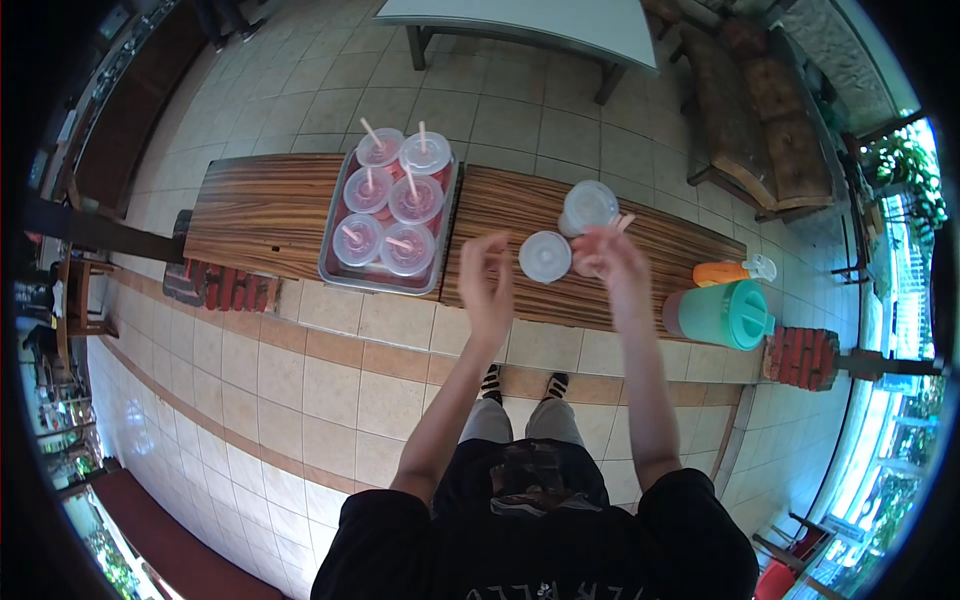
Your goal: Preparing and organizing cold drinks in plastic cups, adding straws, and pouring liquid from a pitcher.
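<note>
A metal tray (326, 247) on the wooden counter holds several lidded plastic cups (412, 199) of pink drink, each with a pale pink straw (371, 132). Between the tray and a round translucent lid (545, 256), my left hand (486, 281) is raised with fingers apart and nothing in it. Just right of that lid is my right hand (611, 259), its fingers blurred. Pink straws (621, 222) show at its far side; whether it grips them cannot be told. A translucent container topped with round lids (591, 202) stands beyond it.
A green-lidded plastic pitcher (716, 313) and a bottle of orange liquid (724, 271) stand at the counter's right end. Brick supports (802, 358) flank the counter (255, 214). Past it are a white table (525, 30) and a brown sofa (750, 120). A person's legs (225, 22) show at upper left.
</note>
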`<state>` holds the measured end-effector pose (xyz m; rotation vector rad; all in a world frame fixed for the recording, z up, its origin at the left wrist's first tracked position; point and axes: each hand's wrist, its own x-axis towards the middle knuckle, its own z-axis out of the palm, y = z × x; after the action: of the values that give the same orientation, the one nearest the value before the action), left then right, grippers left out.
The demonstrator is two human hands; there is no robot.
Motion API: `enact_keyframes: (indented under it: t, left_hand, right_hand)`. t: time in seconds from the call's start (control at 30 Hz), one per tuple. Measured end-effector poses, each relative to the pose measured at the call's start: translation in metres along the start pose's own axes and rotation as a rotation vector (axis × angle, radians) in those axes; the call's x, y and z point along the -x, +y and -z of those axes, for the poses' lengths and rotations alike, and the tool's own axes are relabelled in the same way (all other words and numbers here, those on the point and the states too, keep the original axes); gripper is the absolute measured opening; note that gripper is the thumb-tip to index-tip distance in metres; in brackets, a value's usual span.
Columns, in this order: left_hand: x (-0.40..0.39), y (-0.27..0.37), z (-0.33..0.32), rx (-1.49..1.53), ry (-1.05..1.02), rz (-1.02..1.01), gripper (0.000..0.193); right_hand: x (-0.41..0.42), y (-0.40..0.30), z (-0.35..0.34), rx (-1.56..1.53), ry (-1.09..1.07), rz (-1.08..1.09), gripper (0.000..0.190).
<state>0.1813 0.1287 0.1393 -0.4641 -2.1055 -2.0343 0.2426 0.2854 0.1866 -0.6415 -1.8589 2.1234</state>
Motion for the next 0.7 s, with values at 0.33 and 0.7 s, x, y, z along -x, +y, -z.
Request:
enact_keyframes:
  t: [0.33, 0.7]
  left_hand:
    - [-0.061, -0.079, -0.121, -0.413, -0.209, 0.202, 0.026]
    - [-0.073, -0.085, -0.135, -0.578, -0.376, 0.339, 0.029]
  right_hand:
    - [-0.145, 0.045, 0.118, 0.94, 0.239, 0.264, 0.016]
    - [-0.167, 0.075, 0.11, 0.956, 0.099, 0.017, 0.015]
